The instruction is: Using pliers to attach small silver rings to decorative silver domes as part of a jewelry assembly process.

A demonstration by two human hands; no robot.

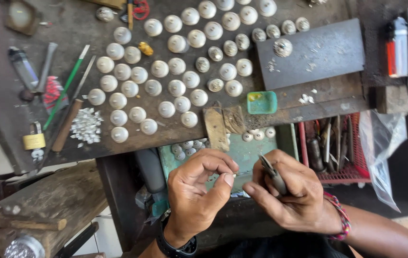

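Observation:
My left hand (199, 191) is curled in front of me, thumb and fingertips pinched together; whatever sits between them is too small to see. My right hand (292, 193) grips small metal pliers (272, 173), jaws pointing up and left toward the left fingertips. Both hands hover over an open teal drawer (247, 150) holding a few small white domes. Many round white and silver domes (175, 67) lie in rows on the dark workbench (75, 28) above.
A grey metal plate (318, 50) carries one silver dome. A small teal dish (261, 102), a padlock (33, 140), files and brushes (65, 88), silver scraps (86, 125), a lighter (397, 47), and a red basket of tools (333, 148) surround the work area.

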